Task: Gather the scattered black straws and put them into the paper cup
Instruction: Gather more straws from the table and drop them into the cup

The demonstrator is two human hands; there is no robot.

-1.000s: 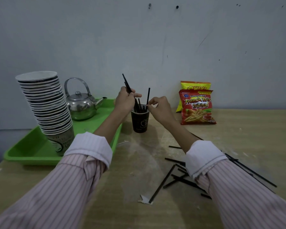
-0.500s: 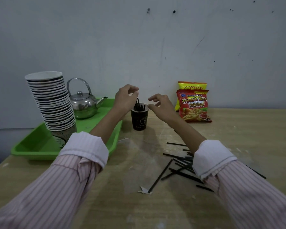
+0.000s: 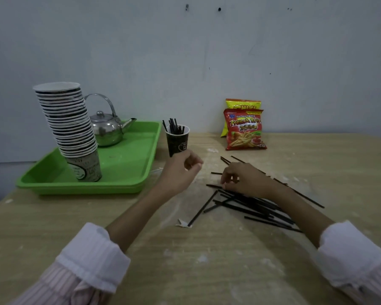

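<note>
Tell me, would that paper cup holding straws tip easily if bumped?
Probably. The paper cup looks light and narrower at its base than its rim; the straws stick up above it, so a nudge near the top could topple it. Pushed low, it may slide on the table.

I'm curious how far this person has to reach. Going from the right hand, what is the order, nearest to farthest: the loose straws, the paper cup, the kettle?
1. Loose straws: on the table, right under and around the right hand.
2. Paper cup: behind the hand and off to its left.
3. Kettle: farther left again, on the green tray.
</note>
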